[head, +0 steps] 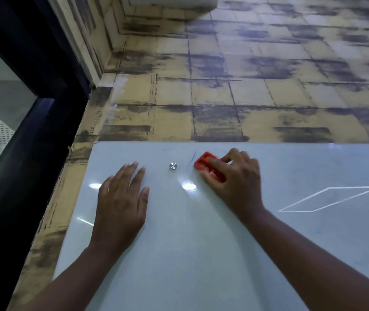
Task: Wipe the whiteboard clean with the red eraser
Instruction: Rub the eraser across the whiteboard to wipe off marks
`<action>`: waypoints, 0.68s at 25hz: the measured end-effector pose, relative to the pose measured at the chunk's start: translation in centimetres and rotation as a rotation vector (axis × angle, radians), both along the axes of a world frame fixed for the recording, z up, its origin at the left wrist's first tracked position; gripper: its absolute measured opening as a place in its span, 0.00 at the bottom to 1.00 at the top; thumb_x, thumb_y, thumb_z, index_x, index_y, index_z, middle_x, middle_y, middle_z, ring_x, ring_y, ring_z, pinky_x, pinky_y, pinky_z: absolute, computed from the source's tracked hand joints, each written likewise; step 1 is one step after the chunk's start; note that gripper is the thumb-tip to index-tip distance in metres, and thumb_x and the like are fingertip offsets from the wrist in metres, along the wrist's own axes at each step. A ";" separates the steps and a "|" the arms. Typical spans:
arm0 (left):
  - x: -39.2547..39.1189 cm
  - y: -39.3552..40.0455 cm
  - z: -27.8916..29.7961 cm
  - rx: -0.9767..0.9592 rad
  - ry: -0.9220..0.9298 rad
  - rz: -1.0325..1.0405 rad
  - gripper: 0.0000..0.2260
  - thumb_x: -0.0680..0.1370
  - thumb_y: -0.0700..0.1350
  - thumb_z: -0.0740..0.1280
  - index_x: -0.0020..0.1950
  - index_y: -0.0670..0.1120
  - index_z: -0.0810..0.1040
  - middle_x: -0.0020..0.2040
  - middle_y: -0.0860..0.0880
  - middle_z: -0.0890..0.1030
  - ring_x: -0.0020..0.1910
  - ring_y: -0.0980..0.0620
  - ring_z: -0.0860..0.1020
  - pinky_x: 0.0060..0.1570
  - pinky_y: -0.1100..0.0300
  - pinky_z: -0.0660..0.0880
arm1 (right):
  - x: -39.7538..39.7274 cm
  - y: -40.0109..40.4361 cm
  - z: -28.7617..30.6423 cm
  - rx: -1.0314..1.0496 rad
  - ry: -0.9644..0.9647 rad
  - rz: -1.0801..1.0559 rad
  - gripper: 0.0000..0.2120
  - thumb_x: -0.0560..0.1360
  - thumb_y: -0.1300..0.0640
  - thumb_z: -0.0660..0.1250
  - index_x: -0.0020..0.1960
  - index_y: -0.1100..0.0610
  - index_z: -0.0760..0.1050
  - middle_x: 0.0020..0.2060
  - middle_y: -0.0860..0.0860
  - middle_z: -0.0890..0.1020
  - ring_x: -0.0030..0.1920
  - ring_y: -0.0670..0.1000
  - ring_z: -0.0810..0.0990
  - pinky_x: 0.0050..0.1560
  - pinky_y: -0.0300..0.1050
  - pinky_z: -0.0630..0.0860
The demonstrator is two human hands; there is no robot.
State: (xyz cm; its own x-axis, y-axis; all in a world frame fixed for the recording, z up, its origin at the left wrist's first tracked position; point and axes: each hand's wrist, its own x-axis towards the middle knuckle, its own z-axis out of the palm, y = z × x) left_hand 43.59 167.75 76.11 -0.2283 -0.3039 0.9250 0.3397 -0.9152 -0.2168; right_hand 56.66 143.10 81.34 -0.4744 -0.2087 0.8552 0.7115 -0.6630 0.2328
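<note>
Red plastic shows under my right hand [235, 178]: the red eraser [209, 167], gripped with fingers curled over its back and pressed against the whiteboard [201, 254] close to its top edge, left of the middle. My left hand [121, 198] lies flat on the glossy board nearer the top-left corner, fingers straight, holding nothing, bracing.

A thin blue stroke [192, 158] sits just beside the eraser's left end, with a round metal mounting stud [173, 166] a little further left. A fainter blue smear [168, 149] lies right at the top edge.

To do this step well, I judge the eraser should stay flat and sweep left across the stroke with even pressure, going around the stud, then along the top edge.

No brand, label or legible writing is visible; the bright outline to the right looks like a reflected light.
</note>
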 end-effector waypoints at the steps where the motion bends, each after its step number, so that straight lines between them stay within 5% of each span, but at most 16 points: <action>1: 0.1 0.0 0.0 0.012 0.007 0.012 0.24 0.85 0.51 0.55 0.77 0.42 0.74 0.78 0.43 0.74 0.78 0.42 0.71 0.74 0.41 0.66 | 0.7 -1.2 0.9 0.041 0.034 0.011 0.14 0.75 0.40 0.71 0.52 0.47 0.87 0.41 0.52 0.77 0.43 0.58 0.76 0.43 0.52 0.70; 6: 0.7 0.1 -0.1 0.058 0.067 0.005 0.24 0.87 0.51 0.53 0.79 0.44 0.72 0.79 0.44 0.72 0.78 0.44 0.70 0.78 0.48 0.60 | 1.7 -1.2 2.0 0.101 0.098 -0.092 0.19 0.81 0.43 0.65 0.60 0.55 0.84 0.48 0.58 0.79 0.48 0.62 0.77 0.46 0.54 0.71; 10: 0.9 0.1 -0.1 0.056 0.059 -0.007 0.24 0.86 0.51 0.54 0.79 0.44 0.73 0.78 0.43 0.73 0.78 0.43 0.71 0.78 0.46 0.61 | -1.5 3.2 3.8 0.068 0.186 0.017 0.18 0.80 0.42 0.62 0.59 0.50 0.83 0.53 0.56 0.79 0.52 0.62 0.77 0.50 0.55 0.70; 17: 0.6 0.0 -0.3 0.006 0.117 -0.096 0.25 0.87 0.52 0.51 0.81 0.44 0.71 0.79 0.43 0.72 0.79 0.44 0.70 0.80 0.43 0.62 | -8.1 11.6 7.2 -0.435 0.043 0.010 0.19 0.83 0.42 0.64 0.69 0.49 0.80 0.64 0.55 0.75 0.61 0.60 0.72 0.62 0.58 0.69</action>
State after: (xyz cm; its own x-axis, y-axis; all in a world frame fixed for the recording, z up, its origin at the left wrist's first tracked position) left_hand 44.15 167.74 75.85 -0.1478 -0.2910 0.9452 0.2226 -0.9410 -0.2549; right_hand 48.61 154.67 88.50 -0.4362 0.1716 0.8833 0.7323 -0.5028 0.4593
